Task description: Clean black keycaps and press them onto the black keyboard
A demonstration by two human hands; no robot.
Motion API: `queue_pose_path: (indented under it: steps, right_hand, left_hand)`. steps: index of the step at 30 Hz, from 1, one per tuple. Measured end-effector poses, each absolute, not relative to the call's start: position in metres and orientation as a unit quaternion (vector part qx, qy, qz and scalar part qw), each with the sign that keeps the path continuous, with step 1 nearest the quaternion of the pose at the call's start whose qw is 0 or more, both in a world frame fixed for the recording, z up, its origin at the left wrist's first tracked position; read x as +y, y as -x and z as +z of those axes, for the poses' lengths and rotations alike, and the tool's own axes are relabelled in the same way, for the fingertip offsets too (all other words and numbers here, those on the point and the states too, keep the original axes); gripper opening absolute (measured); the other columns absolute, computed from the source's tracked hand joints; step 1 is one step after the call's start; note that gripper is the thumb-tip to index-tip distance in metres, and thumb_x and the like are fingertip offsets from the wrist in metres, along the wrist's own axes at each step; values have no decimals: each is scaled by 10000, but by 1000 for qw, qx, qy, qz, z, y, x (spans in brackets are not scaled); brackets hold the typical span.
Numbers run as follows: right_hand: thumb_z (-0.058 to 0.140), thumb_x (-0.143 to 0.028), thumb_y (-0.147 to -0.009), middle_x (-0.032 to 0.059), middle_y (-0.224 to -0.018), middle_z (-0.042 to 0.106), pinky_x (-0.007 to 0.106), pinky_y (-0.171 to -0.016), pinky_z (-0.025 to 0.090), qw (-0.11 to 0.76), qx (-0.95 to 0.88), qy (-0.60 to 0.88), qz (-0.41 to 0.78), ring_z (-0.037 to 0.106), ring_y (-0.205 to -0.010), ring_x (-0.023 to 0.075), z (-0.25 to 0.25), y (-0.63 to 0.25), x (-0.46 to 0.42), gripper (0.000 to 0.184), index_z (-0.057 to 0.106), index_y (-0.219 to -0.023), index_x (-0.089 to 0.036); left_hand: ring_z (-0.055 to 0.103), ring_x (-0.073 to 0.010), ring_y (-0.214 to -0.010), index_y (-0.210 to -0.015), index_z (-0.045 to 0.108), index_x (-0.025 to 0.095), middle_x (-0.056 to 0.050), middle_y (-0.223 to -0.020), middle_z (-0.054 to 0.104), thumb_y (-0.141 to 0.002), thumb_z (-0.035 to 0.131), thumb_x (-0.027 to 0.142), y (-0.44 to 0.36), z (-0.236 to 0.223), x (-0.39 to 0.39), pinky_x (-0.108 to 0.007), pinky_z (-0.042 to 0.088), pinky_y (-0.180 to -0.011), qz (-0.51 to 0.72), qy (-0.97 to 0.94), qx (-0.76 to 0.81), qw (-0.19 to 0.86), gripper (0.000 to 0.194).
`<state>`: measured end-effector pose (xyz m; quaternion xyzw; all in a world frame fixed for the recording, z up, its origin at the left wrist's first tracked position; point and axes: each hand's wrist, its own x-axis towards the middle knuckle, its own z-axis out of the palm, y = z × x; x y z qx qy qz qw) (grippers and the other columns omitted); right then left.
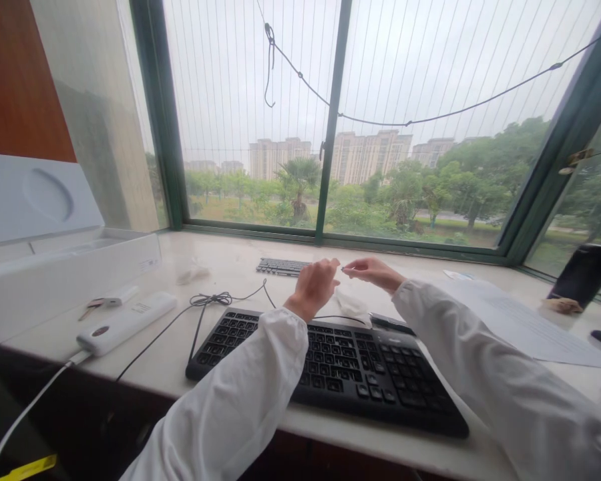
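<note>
Both my arms in white sleeves reach over a black keyboard point(340, 364) lying on a pale stone sill. My left hand point(314, 286) is curled closed above the keyboard's far edge. My right hand point(373, 272) is pinched, its fingertips almost meeting the left hand's; something thin and small seems to run between them, too small to name. A crumpled white wipe or tissue point(353, 306) lies just below the hands. Behind them sits a second, smaller dark keyboard point(282, 267).
An open white box point(65, 267) stands at the left, with a white power bank point(125, 323) and its cable before it. The keyboard's black cord point(213, 300) coils beside it. Paper sheets point(521, 321) and a propped phone point(583, 274) lie at right. A green-framed window point(333, 120) rises behind.
</note>
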<state>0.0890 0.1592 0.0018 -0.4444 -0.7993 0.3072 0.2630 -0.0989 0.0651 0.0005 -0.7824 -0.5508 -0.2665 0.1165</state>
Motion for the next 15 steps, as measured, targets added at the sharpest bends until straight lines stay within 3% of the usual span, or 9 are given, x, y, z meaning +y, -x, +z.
queue_pose_path:
  steps: [5, 8, 11, 15]
  right_hand:
    - [673, -645, -701, 22, -737, 630, 244, -539, 290, 318, -764, 400, 393, 419, -579, 87, -10, -100, 111, 602, 704, -990, -118]
    - [620, -645, -754, 45, -791, 653, 251, -565, 331, 330, -767, 387, 391, 447, -605, 98, -14, -105, 106, 598, 705, -1023, -118]
    - [590, -570, -815, 73, -919, 696, 273, -682, 420, 323, -800, 416, 287, 537, -720, 133, -20, -109, 113, 519, 692, -1099, -148]
    - [700, -376, -752, 55, -966, 714, 289, -776, 454, 254, -845, 454, 124, 591, -792, 159, -41, -108, 125, 334, 733, -1032, -198]
  left_hand:
    - [686, -204, -916, -1027, 706, 222, -51, -972, 735, -900, 611, 309, 93, -1, 63, -287, 494, -798, -329, 833, -435, 93, 181]
    - [693, -180, -885, -996, 725, 217, -35, -952, 745, -897, 612, 285, 93, -4, 66, -274, 499, -808, -349, 849, -389, 84, 164]
    - [692, -185, -887, -1023, 722, 176, -58, -969, 743, -884, 615, 247, 94, -5, 70, -286, 511, -823, -363, 837, -398, 99, 189]
    - [684, -189, -934, -1047, 712, 167, -63, -1032, 729, -880, 584, 211, 93, -4, 72, -299, 518, -862, -356, 836, -407, 98, 215]
